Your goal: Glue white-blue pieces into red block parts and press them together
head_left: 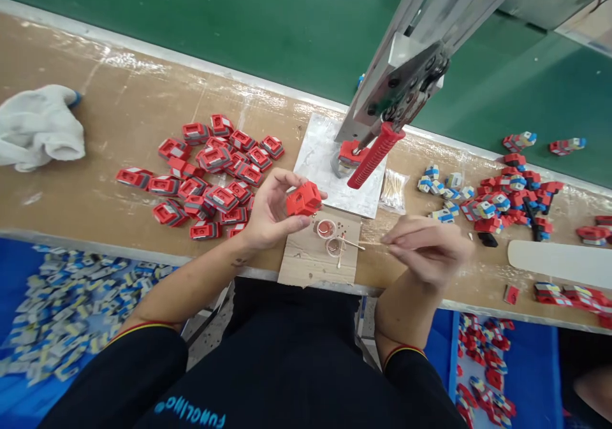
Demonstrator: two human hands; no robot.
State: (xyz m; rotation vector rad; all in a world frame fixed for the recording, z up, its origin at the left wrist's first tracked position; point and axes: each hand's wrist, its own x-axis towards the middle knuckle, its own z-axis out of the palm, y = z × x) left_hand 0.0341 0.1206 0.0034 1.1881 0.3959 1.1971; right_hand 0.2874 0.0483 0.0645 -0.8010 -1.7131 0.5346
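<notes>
At far left on the table [119, 116] we see a crumpled white cloth [41, 126]. To its right lies a heap of red plastic parts [210, 174], spread loosely, many touching one another. Next we see the left hand [272, 209], closed around a single red part [303, 199], which it holds raised just above the table's near edge, fingers curled at its sides and thumb beneath. Directly right of it, a small cardboard sheet [310, 260] carries two small round dishes [329, 238], set just beside each other; the upper one holds a reddish substance. A thin wooden stick [368, 244] runs from near the dishes to the right hand [425, 250], whose fingertips are pinched closed on it; this hand is blurred. Behind these stands a lever press with a red ribbed handle [375, 156] on a grey base plate [318, 161], and a small bag of cotton swabs [393, 190] lies beside the plate. At far right we see a pile of red-and-blue parts [497, 203] and a white flat strip [559, 262].
</notes>
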